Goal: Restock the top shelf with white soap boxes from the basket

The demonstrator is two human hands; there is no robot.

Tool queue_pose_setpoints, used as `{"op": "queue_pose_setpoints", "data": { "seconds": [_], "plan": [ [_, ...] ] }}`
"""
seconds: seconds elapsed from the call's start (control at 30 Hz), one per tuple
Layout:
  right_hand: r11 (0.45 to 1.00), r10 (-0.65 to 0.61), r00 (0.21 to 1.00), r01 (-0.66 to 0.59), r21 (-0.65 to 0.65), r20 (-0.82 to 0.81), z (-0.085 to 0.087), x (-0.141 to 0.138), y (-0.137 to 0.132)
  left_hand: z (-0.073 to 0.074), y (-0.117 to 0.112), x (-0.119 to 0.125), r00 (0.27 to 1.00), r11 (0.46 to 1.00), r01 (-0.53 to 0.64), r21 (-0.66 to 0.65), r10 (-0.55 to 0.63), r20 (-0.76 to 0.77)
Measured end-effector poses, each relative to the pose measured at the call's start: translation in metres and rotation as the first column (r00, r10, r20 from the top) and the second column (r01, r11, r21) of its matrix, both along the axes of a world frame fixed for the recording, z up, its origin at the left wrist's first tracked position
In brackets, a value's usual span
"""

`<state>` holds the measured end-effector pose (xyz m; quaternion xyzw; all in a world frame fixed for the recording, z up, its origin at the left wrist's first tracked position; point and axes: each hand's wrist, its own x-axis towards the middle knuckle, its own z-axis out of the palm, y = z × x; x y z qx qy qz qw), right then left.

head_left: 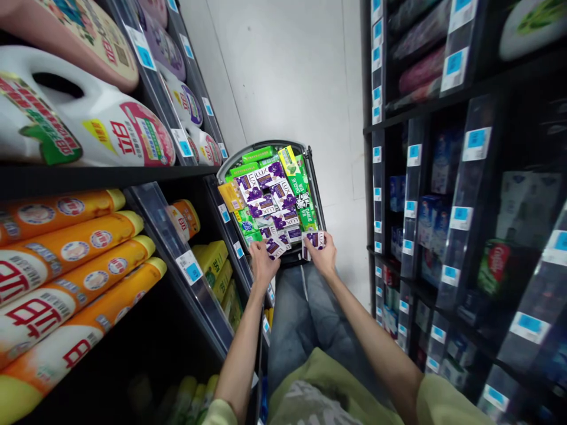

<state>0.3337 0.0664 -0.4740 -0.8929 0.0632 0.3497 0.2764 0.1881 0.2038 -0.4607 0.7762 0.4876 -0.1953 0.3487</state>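
Note:
In the head view a dark basket (317,195) stands before my legs, filled with packaged goods. My left hand (263,263) is closed on a white and purple Lux soap box (275,247) at the basket's near left. At the near right, my right hand (325,255) grips another Lux soap box (315,238) between thumb and fingers. Several more Lux boxes (284,195) lie loosely in the middle of the pile. Green Darlie toothpaste boxes (305,200) line the right side. An orange pack (232,196) sticks out over the left rim.
Shelves flank me on both sides. On the left are large white detergent bottles (106,127), orange detergent packs (84,248) and yellow Axe packs (212,262). The right shelf (411,177) holds boxed goods behind price tags. Pale floor (283,71) stretches beyond the basket.

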Motion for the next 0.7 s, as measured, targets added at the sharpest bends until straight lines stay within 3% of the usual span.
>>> {"op": "queue_pose_setpoints", "data": {
  "seconds": [0.13, 0.2, 0.37, 0.5, 0.7],
  "plan": [
    [1.0, -0.02, 0.999, 0.021, 0.019, -0.039, -0.001, -0.005, -0.004, -0.011, -0.012, 0.008, 0.981, 0.981, 0.193, -0.021, -0.194, -0.028],
    [0.999, -0.02, 0.999, 0.022, 0.04, -0.037, -0.002, -0.005, -0.005, -0.02, -0.016, 0.013, 0.971, 0.971, 0.236, -0.024, -0.237, -0.026],
    [0.99, -0.052, 0.995, 0.062, 0.129, -0.084, -0.001, -0.004, -0.008, -0.033, -0.02, 0.017, 0.973, 0.973, 0.229, -0.031, -0.23, -0.035],
    [0.951, -0.148, 0.972, 0.191, 0.245, -0.182, 0.008, 0.001, -0.004, -0.03, -0.019, 0.012, 0.976, 0.977, 0.21, -0.029, -0.211, -0.058],
    [0.885, -0.238, 0.907, 0.35, 0.308, -0.346, 0.026, 0.006, 0.009, -0.029, -0.017, 0.005, 0.986, 0.987, 0.156, -0.027, -0.157, -0.051]
  ]
}}
